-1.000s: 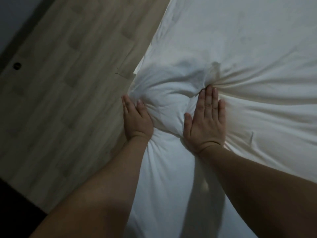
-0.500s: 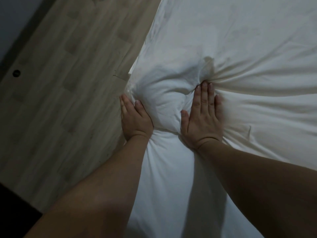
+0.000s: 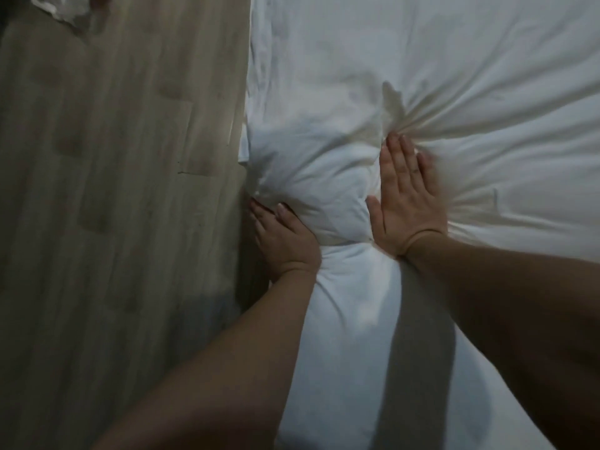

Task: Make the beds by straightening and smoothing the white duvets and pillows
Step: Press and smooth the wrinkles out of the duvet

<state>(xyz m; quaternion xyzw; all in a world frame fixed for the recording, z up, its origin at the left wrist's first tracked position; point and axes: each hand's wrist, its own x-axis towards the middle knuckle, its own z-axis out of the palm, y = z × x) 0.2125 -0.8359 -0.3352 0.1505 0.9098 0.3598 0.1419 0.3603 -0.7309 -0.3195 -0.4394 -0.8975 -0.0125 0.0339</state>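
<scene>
Since the light is dim, fine detail is weak, but the main contacts read ok. Duvet (image 3: pixel 470 66) is white and covers the bed across the right side of the view. Its left edge runs along the floor (image 3: pixel 113 190), and its top, right and bottom are cut off by the frame. Right hand (image 3: pixel 407 203) lies flat on top, palm down, fingers straight and close together. It grasps nothing, just presses. Creases fan out to the right from its fingertips. Left hand (image 3: pixel 282 241) is at the bed's edge, pushing against the side of a puffed bulge (image 3: pixel 308 177) that sits between the two hands. Its visible fingers look extended rather than clenched, with no pinch of fabric that I can see. Some fingertips are covered by the fold, though, and the outer side of the hand is lost in shadow. Fabric nips in to a narrow waist between the wrists. Left forearm (image 3: pixel 227 352) and right forearm (image 3: pixel 503 303) are bare and cut off at the bottom edge; the right one throws a dark shadow on the duvet. White scrap (image 3: pixel 61 8) on the floor at top left is clipped by the frame and blurred, so I can't tell what it is. Whatever is under the duvet is hidden.
</scene>
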